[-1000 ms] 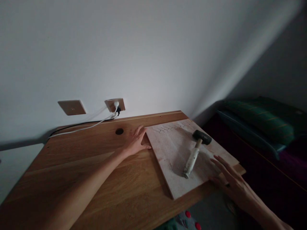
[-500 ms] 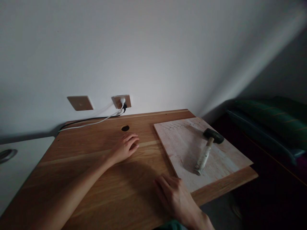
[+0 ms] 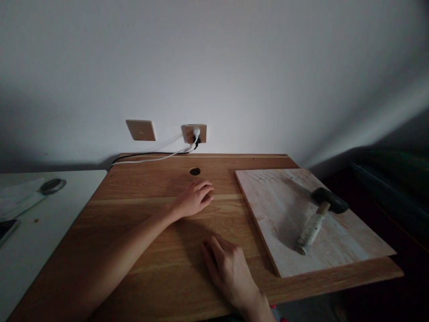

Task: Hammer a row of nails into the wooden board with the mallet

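Note:
My left hand (image 3: pixel 195 199) rests on the wooden tabletop (image 3: pixel 144 268), just in front of the dark round hole (image 3: pixel 195 171). Its fingers are loosely bent, with a gap between thumb and fingers, and I see nothing in it. Nearer the front edge lies my right hand (image 3: pixel 229 270), its fingers curled in and its palm turned down out of sight; no object shows in it. To its right, apart from both hands, is a pale marbled tile (image 3: pixel 278 214). Across the tile lies a mallet with a black head (image 3: pixel 330 200) and a worn, whitish handle (image 3: pixel 312 230).
A wall socket (image 3: pixel 187 133) holds a white plug and a black one, their cables (image 3: pixel 150 158) trailing left along the table's back edge. Beside it is a blank plate (image 3: pixel 140 130). A white surface (image 3: pixel 63 214) adjoins on the left, bearing a round dark object (image 3: pixel 52 186).
The view has swung left, so more of the white surface shows. My right hand has shifted left, away from the tile's edge. My left hand stays about where it was; the mallet has not moved.

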{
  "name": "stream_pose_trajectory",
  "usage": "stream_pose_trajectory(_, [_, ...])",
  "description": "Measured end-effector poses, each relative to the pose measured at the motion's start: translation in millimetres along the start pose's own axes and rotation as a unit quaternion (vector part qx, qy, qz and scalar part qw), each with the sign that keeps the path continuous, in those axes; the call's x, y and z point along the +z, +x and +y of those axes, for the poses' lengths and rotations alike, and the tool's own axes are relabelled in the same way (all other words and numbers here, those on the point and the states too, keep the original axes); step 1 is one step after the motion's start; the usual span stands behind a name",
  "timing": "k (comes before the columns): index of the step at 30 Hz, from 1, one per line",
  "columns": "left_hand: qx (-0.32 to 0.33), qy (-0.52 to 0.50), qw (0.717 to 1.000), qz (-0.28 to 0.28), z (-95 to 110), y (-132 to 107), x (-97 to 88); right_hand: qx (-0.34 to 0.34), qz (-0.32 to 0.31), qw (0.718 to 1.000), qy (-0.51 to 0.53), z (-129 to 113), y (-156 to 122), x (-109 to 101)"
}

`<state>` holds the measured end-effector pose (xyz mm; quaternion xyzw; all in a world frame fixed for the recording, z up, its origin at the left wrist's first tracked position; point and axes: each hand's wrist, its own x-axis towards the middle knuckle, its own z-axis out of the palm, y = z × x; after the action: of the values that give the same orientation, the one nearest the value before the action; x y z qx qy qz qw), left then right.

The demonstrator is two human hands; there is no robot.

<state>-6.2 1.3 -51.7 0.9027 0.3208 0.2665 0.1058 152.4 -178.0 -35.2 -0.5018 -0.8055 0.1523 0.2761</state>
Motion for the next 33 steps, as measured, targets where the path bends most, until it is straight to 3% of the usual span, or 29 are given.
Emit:
stream_pose_trajectory(10, [0.0, -0.011, 1.0, 0.003, 0.0, -0.6, -0.2, 0.031, -0.016, 0.999, 0.033, -0.4, 0.8, -0.1])
stream_pose_trajectory(33, [0.025, 0.028, 0.999, 0.016, -5.6, -1.9, 5.4, 0.019, 0.007, 0.999, 0.044, 3.6, 0.6, 3.0])
